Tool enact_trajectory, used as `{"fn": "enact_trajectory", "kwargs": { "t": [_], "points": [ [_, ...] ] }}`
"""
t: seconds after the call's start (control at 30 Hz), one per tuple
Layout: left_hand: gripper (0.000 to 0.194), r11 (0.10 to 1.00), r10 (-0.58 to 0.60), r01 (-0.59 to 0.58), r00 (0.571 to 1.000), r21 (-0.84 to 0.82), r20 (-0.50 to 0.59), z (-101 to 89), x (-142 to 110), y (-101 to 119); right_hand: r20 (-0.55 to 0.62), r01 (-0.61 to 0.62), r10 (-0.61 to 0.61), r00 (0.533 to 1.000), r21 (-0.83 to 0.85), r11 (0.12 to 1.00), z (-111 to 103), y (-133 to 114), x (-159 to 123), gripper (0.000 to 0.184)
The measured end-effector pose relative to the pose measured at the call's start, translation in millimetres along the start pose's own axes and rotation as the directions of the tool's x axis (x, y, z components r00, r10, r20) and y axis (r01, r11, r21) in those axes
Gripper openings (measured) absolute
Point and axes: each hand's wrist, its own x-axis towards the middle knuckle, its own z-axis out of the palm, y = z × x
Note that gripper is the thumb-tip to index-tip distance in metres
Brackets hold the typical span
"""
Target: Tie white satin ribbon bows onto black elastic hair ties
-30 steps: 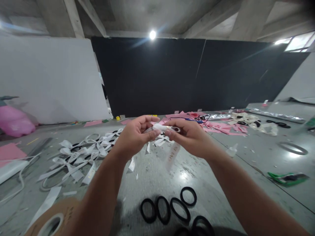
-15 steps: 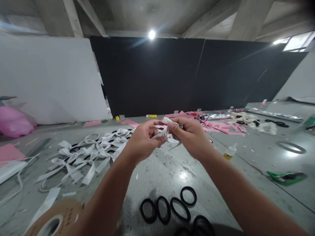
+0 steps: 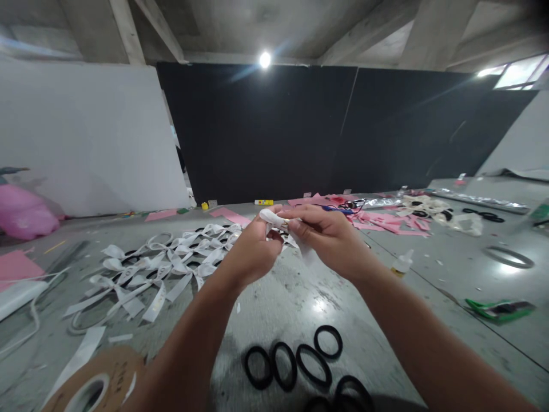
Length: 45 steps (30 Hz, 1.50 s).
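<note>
White ribbon (image 3: pixel 271 217): looped, held between the two hands, off the grey surface (image 3: pixel 274 309); a blurred tail hangs below the right fingers.
Left hand (image 3: pixel 261 247): fingers curled, grasping the ribbon; loop stands at the index finger.
Right hand (image 3: pixel 328 236): thumb and fingers pinching the ribbon from the 3 o'clock side; exact fingertip contact partly hidden.
Black bands (image 3: pixel 294 366): at 6 o'clock from the hands, lying flat, some cut off by the lower edge of view.
Ribbon bows (image 3: pixel 169 257): heaped at 8 to 9 o'clock, black loops showing among them.
Ribbon spool (image 3: pixel 118 369): brown card, 8 o'clock, near the left forearm.
Small bottle (image 3: pixel 402 264): upright, 3 o'clock, yellowish contents.
Yellow tube (image 3: pixel 263 202): 11 o'clock, beyond the hands.
Pink scraps (image 3: pixel 381 222): 3 o'clock, strewn.
</note>
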Motion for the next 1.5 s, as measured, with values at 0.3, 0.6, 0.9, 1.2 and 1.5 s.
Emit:
{"fn": "enact_trajectory", "kwargs": {
  "t": [0.3, 0.6, 0.9, 1.2, 1.5],
  "points": [
    [0.038, 0.965, -0.053, 0.009, 0.986, -0.263, -0.16, 8.1, 2.2, -3.5, -0.128, -0.039, 0.048, 0.991, 0.073, 0.997, 4.8, 1.1, -1.9, 0.018],
    [0.041, 0.803, -0.199, -0.03, 0.928, -0.595, -0.315, 22.7, 1.7, 6.3, -0.268, -0.021, 0.049, 0.962, 0.107, 0.994, 9.1, 1.1, -2.6, 0.023],
    [0.05, 0.815, -0.16, -0.073, 0.925, -0.575, -0.345, 29.7, 1.5, 0.9, -0.32, -0.115, 0.197, 0.927, 0.259, 0.959, 32.6, 5.7, -7.8, 0.024],
    [0.047, 0.947, -0.015, -0.099, 0.936, -0.304, -0.351, 23.3, 3.5, -5.3, -0.382, -0.083, 0.12, 0.917, 0.113, 0.99, 34.5, 4.8, -9.0, 0.024],
    [0.046, 0.785, -0.161, -0.148, 0.889, -0.601, -0.428, 39.4, 2.5, -4.1, -0.407, -0.083, 0.307, 0.86, 0.484, 0.871, 59.1, 6.0, -15.3, 0.021]
  ]
}}
